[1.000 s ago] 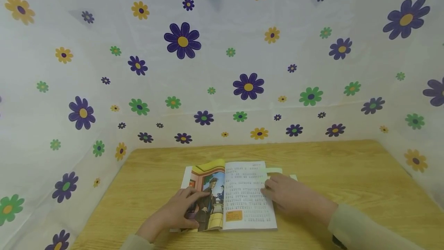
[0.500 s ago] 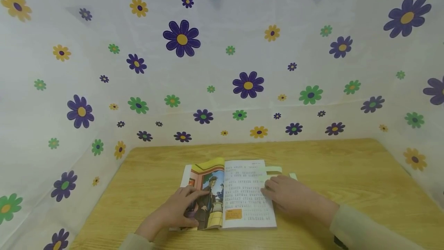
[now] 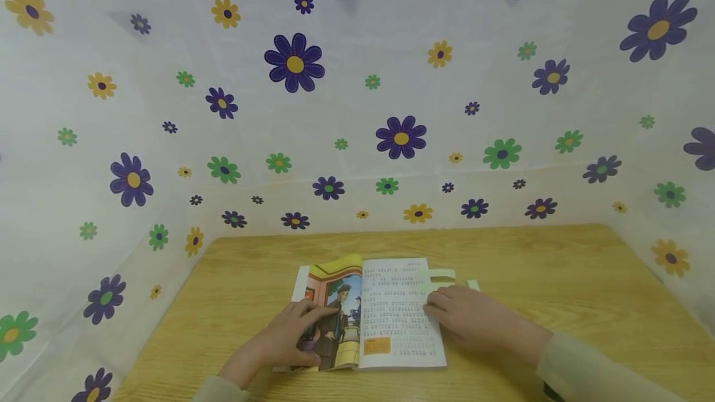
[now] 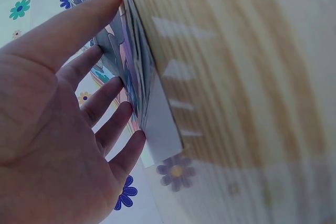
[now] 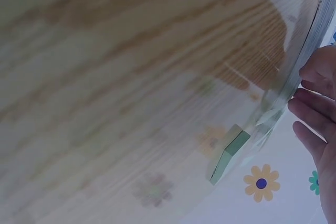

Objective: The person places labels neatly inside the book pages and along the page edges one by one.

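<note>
An open book (image 3: 393, 309) lies on the wooden table. Its left page carries a colour illustration (image 3: 350, 312) of figures in a room, and that page bows up slightly. Text fills the right page, with an orange box low on it. My left hand (image 3: 279, 335) rests on the picture page, fingers and thumb spread and nearly straight; in the left wrist view the fingertips press near the page edges (image 4: 139, 61). At the outer edge of the right page rests my right hand (image 3: 472, 318), fingers relaxed. Pale green strips (image 3: 442, 274) stick out from the book's right side beyond its fingers.
The wooden table (image 3: 558, 278) stretches out on both sides of the book and behind it. White sheeting (image 3: 357, 110) printed with purple, yellow and green flowers rises at the table's back and sides. A dark band (image 3: 553, 393) shows under the right sleeve.
My right hand has shifted very slightly to the right along the page edge. The left hand and the book stay in place.
</note>
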`<state>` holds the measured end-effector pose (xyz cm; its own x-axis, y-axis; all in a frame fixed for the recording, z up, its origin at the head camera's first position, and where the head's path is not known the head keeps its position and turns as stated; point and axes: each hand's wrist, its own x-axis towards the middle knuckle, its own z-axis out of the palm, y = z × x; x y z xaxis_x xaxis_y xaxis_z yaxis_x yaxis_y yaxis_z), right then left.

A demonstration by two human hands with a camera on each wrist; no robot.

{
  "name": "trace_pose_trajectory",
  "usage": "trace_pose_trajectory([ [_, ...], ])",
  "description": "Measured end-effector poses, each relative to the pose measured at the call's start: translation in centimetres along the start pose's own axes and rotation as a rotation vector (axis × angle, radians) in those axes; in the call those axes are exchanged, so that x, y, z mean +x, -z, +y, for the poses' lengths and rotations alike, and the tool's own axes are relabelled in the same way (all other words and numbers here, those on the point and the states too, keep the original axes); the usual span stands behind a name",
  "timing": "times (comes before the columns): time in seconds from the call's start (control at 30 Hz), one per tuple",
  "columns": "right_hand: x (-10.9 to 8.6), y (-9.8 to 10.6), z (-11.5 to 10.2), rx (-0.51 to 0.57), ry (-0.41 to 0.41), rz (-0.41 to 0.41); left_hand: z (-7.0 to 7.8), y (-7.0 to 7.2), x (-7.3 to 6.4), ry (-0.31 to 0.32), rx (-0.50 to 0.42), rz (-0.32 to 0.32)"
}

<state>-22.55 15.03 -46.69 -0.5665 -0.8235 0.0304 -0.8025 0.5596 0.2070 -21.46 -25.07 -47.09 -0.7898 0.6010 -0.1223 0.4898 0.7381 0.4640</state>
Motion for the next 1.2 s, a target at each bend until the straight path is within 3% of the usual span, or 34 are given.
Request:
trace_pose_trajectory([
  [0.5,-0.5,-0.5,0.4,0.001,-0.009,-0.004,-1.2,-1.0,0.1,-0.039,0.017,0.053],
  [0.67,-0.6,-0.7,0.6,0.002,-0.013,-0.007,-1.6,-1.2,0.3,-0.02,-0.004,0.047],
  [0.8,-0.8,-1.0,0.8,0.017,-0.025,-0.004,-1.0,-0.8,0.2,-0.009,0.005,0.04],
  [1.03,-1.2,-0.3,0.9,0.037,-0.031,-0.014,-1.7,-1.3,0.5,0.005,-0.022,0.031],
  [1.2,-1.4,-0.1,1.0,0.033,-0.034,-0.02,-0.7,-0.6,0.1,-0.009,-0.005,0.027],
])
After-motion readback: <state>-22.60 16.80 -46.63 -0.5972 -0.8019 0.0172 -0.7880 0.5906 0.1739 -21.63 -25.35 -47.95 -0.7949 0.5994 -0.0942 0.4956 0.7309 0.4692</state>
